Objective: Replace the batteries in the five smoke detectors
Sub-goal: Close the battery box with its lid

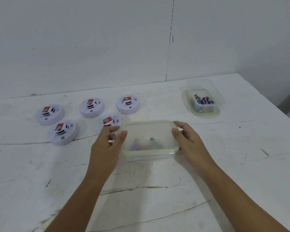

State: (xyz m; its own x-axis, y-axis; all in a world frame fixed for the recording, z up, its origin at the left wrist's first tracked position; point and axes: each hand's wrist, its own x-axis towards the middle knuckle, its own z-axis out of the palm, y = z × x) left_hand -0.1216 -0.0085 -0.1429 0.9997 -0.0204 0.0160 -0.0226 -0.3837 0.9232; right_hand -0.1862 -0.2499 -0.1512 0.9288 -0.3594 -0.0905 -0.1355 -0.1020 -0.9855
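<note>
A person's two hands framed a lidded box (149, 139) near the middle of a scuffed white table (157, 190), the first stop on a job that looked barely begun. The left hand (107, 146) curled its fingers round the box's left end, thumb on the lid's near-left corner. The right hand (187, 139) gripped the right end, thumb on the lid and fingers wrapped over the far-right corner. The lid, frosted with a pale green rim, was down on the box; blurred coloured shapes showed through it, probably batteries, though whether fresh or spent could not be told.

Farther off and to the left, five detectors (63, 132) sat in a loose cluster, two nearer and three behind, each with a red-labelled block on top. The nearest-right one (110, 122) lay just beside the left hand's fingertips. None was visibly opened, and no loose battery lay beside any of them, so all five swaps appeared to be still ahead.

At the far right, well apart from the rest, an open box (203, 104) held several batteries (203, 100), its clear lid (206, 85) tucked under or behind it.

Judged from the scene, opening the nearer box came next, before any detector could be handled.
</note>
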